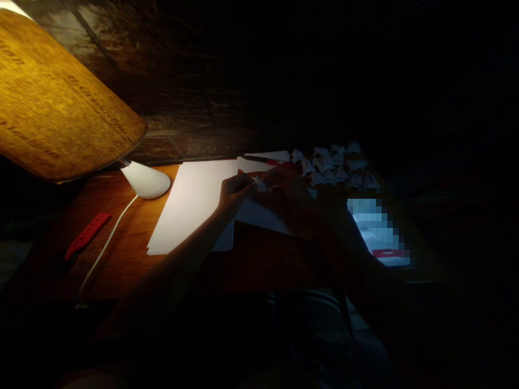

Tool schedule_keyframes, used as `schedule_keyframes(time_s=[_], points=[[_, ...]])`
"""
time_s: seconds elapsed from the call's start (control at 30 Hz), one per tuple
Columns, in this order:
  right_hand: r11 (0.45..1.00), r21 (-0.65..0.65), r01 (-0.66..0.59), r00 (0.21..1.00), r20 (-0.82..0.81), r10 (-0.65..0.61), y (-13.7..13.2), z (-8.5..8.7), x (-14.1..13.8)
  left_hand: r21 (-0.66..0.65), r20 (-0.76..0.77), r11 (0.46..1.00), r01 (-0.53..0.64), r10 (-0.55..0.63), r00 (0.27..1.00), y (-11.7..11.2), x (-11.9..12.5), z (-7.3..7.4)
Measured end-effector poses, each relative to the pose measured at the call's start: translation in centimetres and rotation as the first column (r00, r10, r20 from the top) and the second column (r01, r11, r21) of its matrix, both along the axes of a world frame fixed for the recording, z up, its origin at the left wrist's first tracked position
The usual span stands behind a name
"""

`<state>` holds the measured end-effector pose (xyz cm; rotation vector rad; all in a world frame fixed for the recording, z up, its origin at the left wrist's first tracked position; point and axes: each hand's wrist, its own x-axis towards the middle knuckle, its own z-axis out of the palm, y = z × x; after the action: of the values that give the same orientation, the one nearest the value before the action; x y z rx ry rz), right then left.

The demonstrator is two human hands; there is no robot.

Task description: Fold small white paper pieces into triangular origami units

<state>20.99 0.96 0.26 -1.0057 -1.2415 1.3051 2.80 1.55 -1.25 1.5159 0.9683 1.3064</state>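
A small folded piece of white paper (260,183) is between my hands, above the loose sheets. My left hand (237,188) pinches its left side with thumb and fingers. On its right side is my right hand (286,182), its fingers closed round the paper's edge, though deep shadow blurs their outline. Beneath my hands lies a white sheet (263,216), partly covered by my right forearm. A stack of white paper (198,200) lies to the left. Just behind my right hand is a red-handled tool with a long dark blade (257,159).
Several folded paper pieces (324,162) are heaped at the back right. A lit phone or tablet (379,237) lies at the right. A lamp with a printed shade (68,102), white base (148,181) and cord (107,240) stands left, near a red slotted object (87,236). A wall rises behind.
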Motion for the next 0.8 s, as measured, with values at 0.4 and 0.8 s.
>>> schedule_keyframes(time_s=[0.4,0.8], points=[[0.989,0.117,0.087,0.989,0.105,-0.099,0.54,-0.30,0.34,-0.125,0.188,0.979,0.161,-0.136,0.973,0.43,-0.30,-0.18],[0.990,0.135,0.027,0.991,0.123,-0.043,0.70,0.12,0.95,-0.133,0.170,0.984,0.121,-0.098,0.981,0.43,-0.12,-0.32]])
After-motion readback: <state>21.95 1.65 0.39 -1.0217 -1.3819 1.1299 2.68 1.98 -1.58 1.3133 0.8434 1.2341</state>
